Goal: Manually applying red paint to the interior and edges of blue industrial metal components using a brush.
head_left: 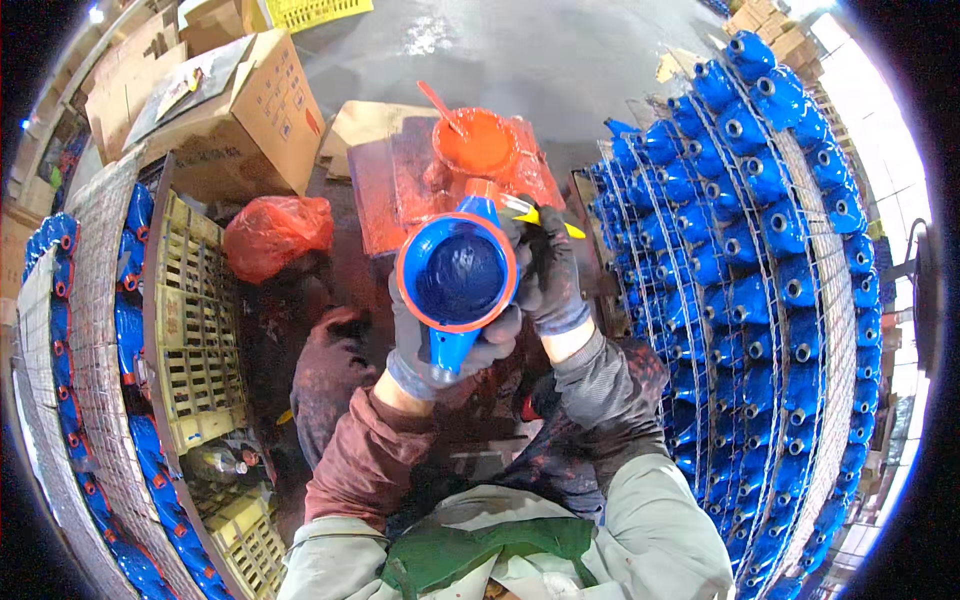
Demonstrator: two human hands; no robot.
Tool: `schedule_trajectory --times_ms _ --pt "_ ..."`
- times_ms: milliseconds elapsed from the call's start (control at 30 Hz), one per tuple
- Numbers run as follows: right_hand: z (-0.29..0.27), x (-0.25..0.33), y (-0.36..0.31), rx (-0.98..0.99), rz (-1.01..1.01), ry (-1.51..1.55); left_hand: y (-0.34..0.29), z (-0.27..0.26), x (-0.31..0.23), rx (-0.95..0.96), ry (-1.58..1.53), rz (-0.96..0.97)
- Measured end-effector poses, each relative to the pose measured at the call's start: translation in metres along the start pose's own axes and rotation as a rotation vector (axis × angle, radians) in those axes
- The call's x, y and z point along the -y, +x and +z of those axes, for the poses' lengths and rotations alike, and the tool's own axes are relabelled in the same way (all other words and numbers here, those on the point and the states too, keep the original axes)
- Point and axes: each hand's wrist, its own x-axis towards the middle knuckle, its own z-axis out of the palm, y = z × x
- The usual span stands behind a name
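Observation:
A blue-painted metal housing point(441, 232) with a wide round mouth and a red-orange rim faces up in front of me. Its hollow inside is dark blue. My left hand point(408, 352), in a dark grey glove, is closed round it from below. A short blue neck points toward me, and another on the far side ends in red-orange. My right hand point(552, 275), also gloved, grips a small paintbrush point(548, 219) with a yellow handle beside that far neck. Whether the bristles touch it I cannot tell. Just beyond stands an open tub of red-orange paint point(478, 143) with a stick point(437, 105) in it.
The tub rests on a paint-smeared stand point(385, 200). Wire racks full of blue housings point(735, 245) rise close on my right; more racked housings point(130, 335) stand left. Yellow crates point(200, 320), a red plastic bag point(278, 238) and a cardboard box point(245, 120) are also left.

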Motion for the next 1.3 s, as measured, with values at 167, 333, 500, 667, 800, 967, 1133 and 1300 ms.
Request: schedule_trajectory --times_ms 167,333,500,667,800,967,1133,1300 --pt "0.008 0.035 -0.001 0.031 -0.121 0.008 -0.008 0.015 -0.004 -0.117 0.288 0.074" --pt "0.040 0.040 -0.017 -0.029 -0.394 -0.215 -0.003 0.004 -0.008 -0.631 0.201 0.170" --pt "0.064 0.023 -0.029 -0.205 -0.602 -0.945 -0.003 -0.006 -0.003 -0.784 1.971 0.303" --pt "0.060 0.015 -0.029 -0.264 -0.707 -1.402 0.000 -0.002 0.010 -0.733 2.628 0.148" --pt "0.057 0.020 -0.030 -0.214 -0.766 -1.772 0.002 0.000 0.015 -0.708 2.702 0.113" --pt "0.067 0.023 -0.033 -0.245 -0.800 -1.874 -0.001 -0.001 0.007 -0.729 2.349 0.162" --pt "0.072 0.025 -0.041 -0.197 -0.776 -1.176 -0.004 0.007 -0.004 -0.670 1.203 0.173" --pt "0.053 0.029 -0.028 -0.041 -0.760 -0.932 -0.012 0.003 -0.001 -0.478 0.682 0.247"
